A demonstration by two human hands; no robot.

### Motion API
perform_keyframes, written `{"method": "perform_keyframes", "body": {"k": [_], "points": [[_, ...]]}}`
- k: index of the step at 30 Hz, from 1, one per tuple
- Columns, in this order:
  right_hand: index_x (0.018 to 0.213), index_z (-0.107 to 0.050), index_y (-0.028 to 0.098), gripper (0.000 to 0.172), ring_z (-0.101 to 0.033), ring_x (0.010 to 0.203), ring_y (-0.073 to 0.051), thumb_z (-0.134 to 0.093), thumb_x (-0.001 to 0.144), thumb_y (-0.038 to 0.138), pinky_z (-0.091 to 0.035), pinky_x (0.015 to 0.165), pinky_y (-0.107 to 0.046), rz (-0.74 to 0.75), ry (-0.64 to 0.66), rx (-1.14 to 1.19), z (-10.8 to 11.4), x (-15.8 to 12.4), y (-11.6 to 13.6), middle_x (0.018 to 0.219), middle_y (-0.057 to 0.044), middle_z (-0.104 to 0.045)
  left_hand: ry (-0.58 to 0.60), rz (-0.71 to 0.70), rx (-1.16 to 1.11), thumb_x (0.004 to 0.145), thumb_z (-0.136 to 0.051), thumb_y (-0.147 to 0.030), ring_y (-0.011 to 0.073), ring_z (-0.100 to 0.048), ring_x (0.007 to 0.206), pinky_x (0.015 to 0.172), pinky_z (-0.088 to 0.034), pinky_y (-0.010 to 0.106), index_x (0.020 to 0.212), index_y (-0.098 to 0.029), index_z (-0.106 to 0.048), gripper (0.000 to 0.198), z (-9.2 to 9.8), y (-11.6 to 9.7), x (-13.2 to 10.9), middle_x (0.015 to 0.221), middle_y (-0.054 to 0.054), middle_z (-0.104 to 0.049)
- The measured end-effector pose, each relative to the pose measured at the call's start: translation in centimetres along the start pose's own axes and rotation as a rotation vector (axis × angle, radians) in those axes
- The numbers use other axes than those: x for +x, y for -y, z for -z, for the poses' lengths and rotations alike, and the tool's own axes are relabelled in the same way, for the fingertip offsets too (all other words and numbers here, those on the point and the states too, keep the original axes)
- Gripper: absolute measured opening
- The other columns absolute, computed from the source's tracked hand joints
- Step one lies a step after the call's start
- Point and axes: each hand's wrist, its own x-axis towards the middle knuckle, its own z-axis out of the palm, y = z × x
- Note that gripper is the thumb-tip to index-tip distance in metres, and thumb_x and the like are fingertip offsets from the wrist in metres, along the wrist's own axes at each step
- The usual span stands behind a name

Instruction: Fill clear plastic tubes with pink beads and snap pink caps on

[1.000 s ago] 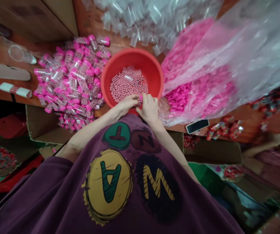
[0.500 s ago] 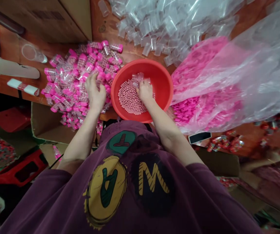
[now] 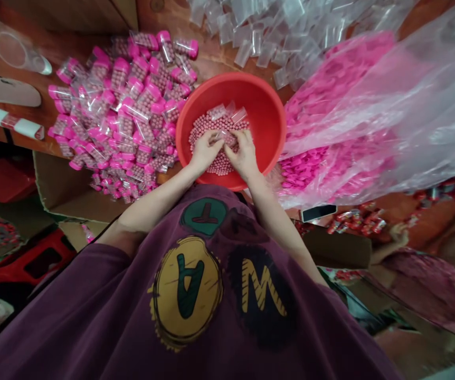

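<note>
My left hand [image 3: 207,151] and my right hand [image 3: 243,154] meet low inside a red plastic basin [image 3: 269,124], just over a heap of small pink beads [image 3: 204,126]. Their fingers curl around a small clear plastic tube [image 3: 223,137], partly hidden by them. Several more clear tubes [image 3: 227,112] lie on the beads. Left of the basin is a large pile of clear tubes with pink caps [image 3: 132,105], filled with pink beads. Neither hand touches that pile.
Loose clear tubes [image 3: 275,42] spread behind the basin, and loose pink caps fill a clear plastic bag [image 3: 330,121] to its right. A phone [image 3: 318,213] and red packets [image 3: 354,222] lie on the wooden table [image 3: 405,208]. A co-worker's hand [image 3: 399,235] shows at right.
My left hand has moved from the pile of capped tubes back into the basin, joining my right hand over the beads. The view has shifted slightly.
</note>
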Motion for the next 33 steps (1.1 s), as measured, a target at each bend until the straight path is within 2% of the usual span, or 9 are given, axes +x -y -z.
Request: {"method": "perform_keyframes", "body": {"k": [3, 6, 11, 14, 17, 22, 26, 29, 33], "points": [[0.139, -0.063, 0.027, 0.04, -0.07, 0.095, -0.02, -0.065, 0.103, 0.042, -0.069, 0.092, -0.046, -0.087, -0.065, 0.194, 0.0, -1.9, 0.5, 0.131, -0.011, -0.068, 0.019, 0.069, -0.04, 0.096, -0.063, -0.011, 0.0206, -0.08, 0.114, 0.107, -0.065, 0.039, 0.124, -0.018, -0.071, 0.029, 0.0, -0.4, 0.0, 0.123, 0.01, -0.082], [0.132, -0.066, 0.026, 0.034, -0.07, 0.093, -0.02, -0.06, 0.104, 0.044, -0.068, 0.092, -0.045, -0.115, -0.088, 0.308, 0.2, -3.0, 0.9, 0.123, -0.009, -0.072, 0.047, 0.044, 0.051, 0.094, -0.064, -0.008, 0.0208, -0.079, 0.114, 0.107, -0.065, 0.04, 0.126, -0.018, -0.072, 0.034, 0.6, -1.1, -0.3, 0.123, 0.009, -0.082], [0.137, -0.068, 0.026, 0.039, -0.071, 0.102, -0.025, -0.068, 0.103, 0.045, -0.067, 0.1, -0.052, -0.014, -0.065, 0.169, 0.9, -4.1, 1.9, 0.131, -0.011, -0.072, 0.052, 0.009, 0.141, 0.093, -0.068, -0.003, 0.0173, -0.077, 0.097, 0.096, -0.064, 0.034, 0.124, -0.019, -0.069, 0.035, 0.7, -1.7, -1.5, 0.104, 0.003, -0.079], [0.138, -0.068, 0.025, 0.038, -0.072, 0.099, -0.026, -0.066, 0.105, 0.044, -0.068, 0.101, -0.054, -0.03, -0.036, 0.132, 1.0, -4.5, 2.3, 0.13, -0.013, -0.073, -0.007, 0.02, 0.16, 0.09, -0.07, 0.001, 0.0131, -0.071, 0.077, 0.083, -0.062, 0.028, 0.119, -0.021, -0.066, 0.037, 0.4, -2.2, -2.2, 0.084, -0.003, -0.07], [0.139, -0.069, 0.024, 0.039, -0.073, 0.098, -0.026, -0.063, 0.106, 0.044, -0.068, 0.1, -0.054, -0.05, -0.008, 0.143, 1.4, -4.8, 2.4, 0.123, -0.012, -0.076, -0.006, 0.058, 0.113, 0.092, -0.067, 0.002, 0.0111, -0.066, 0.069, 0.075, -0.06, 0.024, 0.11, -0.022, -0.065, 0.03, 0.2, -2.8, -2.6, 0.077, -0.005, -0.064], [0.144, -0.068, 0.026, 0.04, -0.073, 0.125, -0.031, -0.051, 0.109, 0.034, -0.062, 0.116, -0.062, -0.007, 0.003, 0.121, 2.5, -4.9, 2.7, 0.137, -0.013, -0.076, 0.057, 0.308, -0.053, 0.103, -0.059, -0.012, 0.0113, -0.069, 0.064, 0.066, -0.061, 0.025, 0.122, -0.023, -0.064, 0.023, 0.4, -4.3, -2.9, 0.087, -0.001, -0.071], [0.154, -0.063, 0.029, 0.053, -0.051, 0.162, -0.032, -0.051, 0.103, 0.022, -0.042, 0.139, -0.067, 0.131, 0.143, 0.071, 3.0, -4.6, 3.3, 0.171, -0.01, -0.059, 0.174, 0.362, -0.062, 0.095, -0.063, -0.012, 0.0091, -0.063, 0.058, 0.058, -0.052, 0.022, 0.133, -0.022, -0.071, 0.041, 1.3, -5.3, -3.1, 0.087, 0.0, -0.072], [0.155, -0.063, 0.025, 0.058, -0.049, 0.166, -0.033, -0.051, 0.1, 0.014, -0.039, 0.14, -0.068, 0.163, 0.255, 0.004, 3.1, -5.0, 3.8, 0.176, -0.011, -0.054, 0.204, 0.352, -0.027, 0.088, -0.067, -0.008, 0.0073, -0.056, 0.054, 0.055, -0.043, 0.019, 0.147, -0.022, -0.068, 0.06, 2.0, -5.1, -3.1, 0.08, -0.002, -0.07], [0.15, -0.067, 0.018, 0.054, -0.058, 0.157, -0.033, -0.052, 0.099, 0.01, -0.048, 0.137, -0.062, 0.144, 0.305, -0.044, 2.6, -6.2, 4.4, 0.165, -0.018, -0.062, 0.221, 0.377, 0.014, 0.079, -0.072, -0.006, 0.0072, -0.054, 0.054, 0.059, -0.046, 0.02, 0.145, -0.016, -0.067, 0.067, 2.3, -3.7, -3.1, 0.072, -0.005, -0.068]]}}
